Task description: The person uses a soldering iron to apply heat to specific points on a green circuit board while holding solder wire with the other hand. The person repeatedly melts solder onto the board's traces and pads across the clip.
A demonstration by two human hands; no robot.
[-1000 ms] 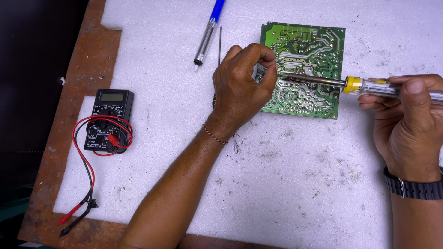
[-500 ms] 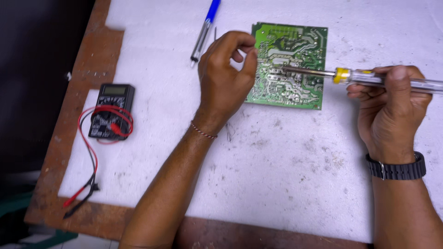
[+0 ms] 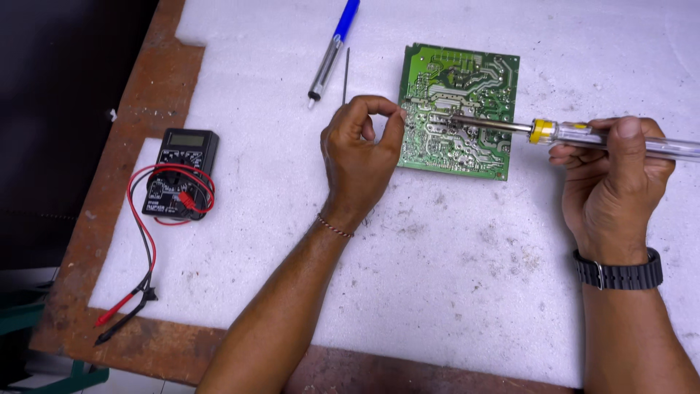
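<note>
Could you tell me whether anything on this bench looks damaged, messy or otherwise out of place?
Mostly tidy. The white foam sheet is speckled with dark flecks and smudges below the green circuit board, and the multimeter leads trail loosely off the foam onto the worn wooden bench.

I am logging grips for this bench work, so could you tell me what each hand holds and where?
The right hand grips the soldering iron by its clear handle. The left hand pinches the circuit board at its left edge.

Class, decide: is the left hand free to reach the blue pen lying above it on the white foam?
Probably yes: the left hand rests at the circuit board's edge, and only bare foam sheet and a thin wire separate it from the blue pen.
</note>
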